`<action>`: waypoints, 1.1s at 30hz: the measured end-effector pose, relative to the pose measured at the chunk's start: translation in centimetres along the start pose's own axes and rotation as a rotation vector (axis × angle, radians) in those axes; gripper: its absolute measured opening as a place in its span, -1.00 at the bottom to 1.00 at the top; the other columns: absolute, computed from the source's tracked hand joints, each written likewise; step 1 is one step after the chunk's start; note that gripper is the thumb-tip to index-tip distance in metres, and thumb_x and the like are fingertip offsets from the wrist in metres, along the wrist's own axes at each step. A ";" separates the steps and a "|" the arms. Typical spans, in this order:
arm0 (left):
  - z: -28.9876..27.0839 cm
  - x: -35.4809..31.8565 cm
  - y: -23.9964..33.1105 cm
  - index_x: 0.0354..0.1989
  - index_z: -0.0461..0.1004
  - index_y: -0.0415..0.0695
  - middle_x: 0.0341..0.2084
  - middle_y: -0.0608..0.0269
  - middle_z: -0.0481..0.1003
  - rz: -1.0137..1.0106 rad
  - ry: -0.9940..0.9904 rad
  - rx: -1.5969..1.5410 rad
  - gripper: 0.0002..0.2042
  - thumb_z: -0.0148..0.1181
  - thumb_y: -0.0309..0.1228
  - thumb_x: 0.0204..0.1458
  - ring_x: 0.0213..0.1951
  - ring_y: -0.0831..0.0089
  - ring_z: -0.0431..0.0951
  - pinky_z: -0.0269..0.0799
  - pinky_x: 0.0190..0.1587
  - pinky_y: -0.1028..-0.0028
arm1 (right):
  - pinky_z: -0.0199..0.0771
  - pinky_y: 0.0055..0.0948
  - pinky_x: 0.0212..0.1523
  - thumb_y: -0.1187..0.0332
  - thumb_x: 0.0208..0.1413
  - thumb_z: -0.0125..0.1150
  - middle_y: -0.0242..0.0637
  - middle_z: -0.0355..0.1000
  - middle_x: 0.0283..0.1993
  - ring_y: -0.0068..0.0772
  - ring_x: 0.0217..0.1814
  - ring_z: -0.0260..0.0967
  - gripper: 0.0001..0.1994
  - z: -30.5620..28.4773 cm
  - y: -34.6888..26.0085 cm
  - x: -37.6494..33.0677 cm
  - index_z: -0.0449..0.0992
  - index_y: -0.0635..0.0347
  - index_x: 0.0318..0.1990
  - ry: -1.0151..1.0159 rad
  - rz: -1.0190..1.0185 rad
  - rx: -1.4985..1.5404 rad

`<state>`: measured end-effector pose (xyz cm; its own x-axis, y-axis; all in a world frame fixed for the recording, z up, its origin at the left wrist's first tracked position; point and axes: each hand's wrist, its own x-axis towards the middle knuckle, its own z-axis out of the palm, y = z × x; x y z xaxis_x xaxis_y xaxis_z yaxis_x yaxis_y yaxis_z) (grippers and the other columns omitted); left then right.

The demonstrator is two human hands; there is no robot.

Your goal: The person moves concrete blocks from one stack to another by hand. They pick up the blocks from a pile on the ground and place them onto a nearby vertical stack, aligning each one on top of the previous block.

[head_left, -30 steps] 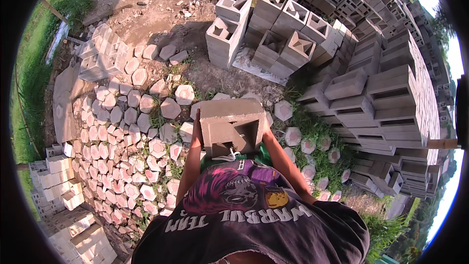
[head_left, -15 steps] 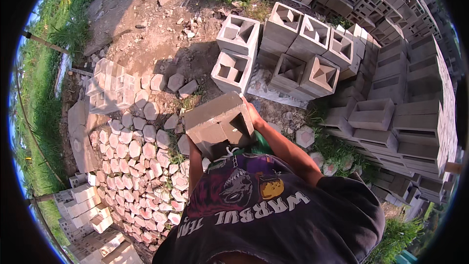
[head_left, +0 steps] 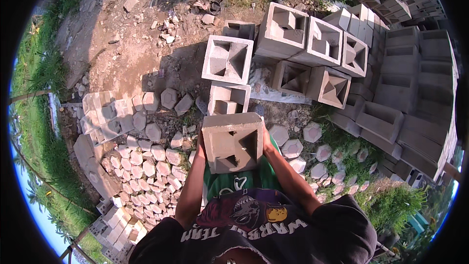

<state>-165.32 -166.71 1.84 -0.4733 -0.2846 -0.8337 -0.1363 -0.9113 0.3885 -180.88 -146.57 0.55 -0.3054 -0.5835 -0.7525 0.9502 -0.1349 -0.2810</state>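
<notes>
Between my two hands I hold a grey hollow concrete block (head_left: 232,123) in front of my waist, its recessed open face toward me. My left hand (head_left: 201,143) presses its left side, the fingers partly hidden by it. Against the opposite side rests my right hand (head_left: 266,142), its fingertips also partly hidden. Just beyond the held block stands another hollow block (head_left: 227,90), and farther off a similar block (head_left: 221,61) shows its open top.
Right of these, a taller group of hollow blocks (head_left: 280,51) stands beside a pale sheet (head_left: 288,96). Long stacked block rows (head_left: 398,88) line the right side. Hexagonal pavers (head_left: 149,168) cover the ground at left and right. Loose rubble (head_left: 168,36) lies on the dirt ahead.
The held block has turned from a slant to nearly square with my body, and my arms now reach evenly along both sides. My view has shifted, with the standing blocks appearing lower.
</notes>
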 end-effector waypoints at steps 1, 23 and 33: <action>1.2 0.2 0.2 0.15 0.32 -0.04 0.01 0.19 0.43 -0.093 -0.048 0.031 -0.40 -0.22 0.16 0.15 0.02 0.23 0.44 0.40 0.04 0.23 | -0.02 -0.34 0.34 -0.31 0.16 -0.32 -0.17 0.07 0.35 -0.27 0.35 0.04 -0.21 -1.7 1.7 0.5 0.09 0.16 0.33 0.038 0.013 0.018; -2.6 20.0 4.0 -0.05 0.42 -0.08 -0.18 0.23 0.48 -0.200 0.241 0.301 -0.55 -0.21 0.00 0.18 -0.19 0.34 0.52 0.50 -0.19 0.35 | -0.25 -0.22 0.42 -0.37 0.12 -0.49 -0.17 -0.36 0.48 -0.22 0.50 -0.35 -0.10 -2.9 1.3 16.9 -0.36 0.15 0.40 0.269 -0.171 -0.042; -3.7 22.5 5.3 0.09 0.35 -0.10 -0.05 0.19 0.44 -0.304 0.145 0.353 -0.45 -0.22 0.09 0.17 -0.04 0.26 0.46 0.41 -0.02 0.25 | -0.24 -0.25 0.41 -0.38 0.12 -0.55 -0.18 -0.24 0.46 -0.20 0.48 -0.27 -0.14 -2.6 0.0 17.4 -0.32 0.04 0.41 0.194 -0.039 0.045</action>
<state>-173.48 -179.03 -16.31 -0.2437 -0.0829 -0.9663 -0.5482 -0.8102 0.2078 -186.35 -154.63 -14.12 -0.3445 -0.4123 -0.8434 0.9378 -0.1926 -0.2890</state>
